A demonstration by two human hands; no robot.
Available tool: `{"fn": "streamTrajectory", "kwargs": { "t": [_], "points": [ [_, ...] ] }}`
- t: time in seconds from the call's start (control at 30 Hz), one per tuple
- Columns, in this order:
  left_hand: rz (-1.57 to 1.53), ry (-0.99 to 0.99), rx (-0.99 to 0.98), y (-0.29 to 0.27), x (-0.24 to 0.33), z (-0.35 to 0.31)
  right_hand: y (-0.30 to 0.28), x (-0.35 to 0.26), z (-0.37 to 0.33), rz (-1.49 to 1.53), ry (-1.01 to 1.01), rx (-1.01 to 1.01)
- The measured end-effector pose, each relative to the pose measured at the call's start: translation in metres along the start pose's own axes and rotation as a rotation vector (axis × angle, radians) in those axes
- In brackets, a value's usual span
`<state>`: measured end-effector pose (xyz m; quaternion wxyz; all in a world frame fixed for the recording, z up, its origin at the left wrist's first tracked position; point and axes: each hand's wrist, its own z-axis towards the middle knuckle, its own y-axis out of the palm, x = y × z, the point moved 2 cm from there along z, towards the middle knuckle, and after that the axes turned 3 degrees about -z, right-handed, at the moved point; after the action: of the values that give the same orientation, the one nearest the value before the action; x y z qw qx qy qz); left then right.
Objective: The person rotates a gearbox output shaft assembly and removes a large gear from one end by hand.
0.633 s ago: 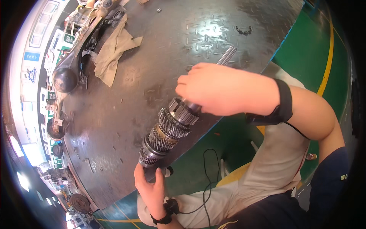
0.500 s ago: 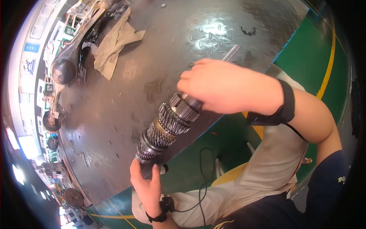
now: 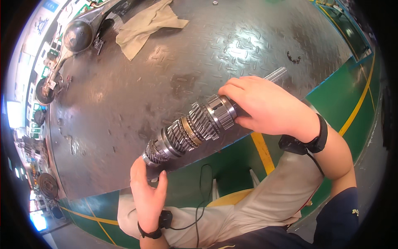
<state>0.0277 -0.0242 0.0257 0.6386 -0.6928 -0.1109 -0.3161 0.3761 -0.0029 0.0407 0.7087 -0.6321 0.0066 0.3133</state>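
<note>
A metal gear shaft lies slantwise in front of me, with several toothed gears, a brass-coloured ring and a slotted collar on it. My right hand is wrapped around the shaft just past the collar, fingers over the top and thumb on the near side. Beyond that hand the splined shaft end sticks out. At the lower left end, my left hand touches the small end gear with its fingers, which partly hide behind it. The left thumb stands apart from the fingers, near that end.
The shaft is over a dark patterned steel table with a blue near edge. A tan cloth lies at the far left beside a rounded dark metal part. A dark clip ring lies far right, and a small nut at the back.
The gear shaft has swung to a flatter slant, with my right hand and the splined end shifting right and down in the picture. The view has turned too. Both hands stay at the same parts.
</note>
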Motion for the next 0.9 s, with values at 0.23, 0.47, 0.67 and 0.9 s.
{"fn": "streamTrajectory", "kwargs": {
  "t": [0.23,0.47,0.67,0.9],
  "points": [
    [0.010,-0.001,0.024,-0.003,0.001,0.001,-0.001,0.000,0.004,-0.017,0.048,-0.033],
    [0.004,-0.001,0.001,-0.006,-0.002,-0.001,0.004,-0.008,0.003,-0.011,0.096,-0.065],
    [0.007,0.010,0.016,-0.003,-0.003,-0.004,-0.001,0.000,-0.002,0.131,0.066,-0.066],
    [0.010,0.017,0.000,-0.004,-0.003,-0.002,-0.002,-0.002,-0.002,0.096,0.012,-0.052]
  ]
}}
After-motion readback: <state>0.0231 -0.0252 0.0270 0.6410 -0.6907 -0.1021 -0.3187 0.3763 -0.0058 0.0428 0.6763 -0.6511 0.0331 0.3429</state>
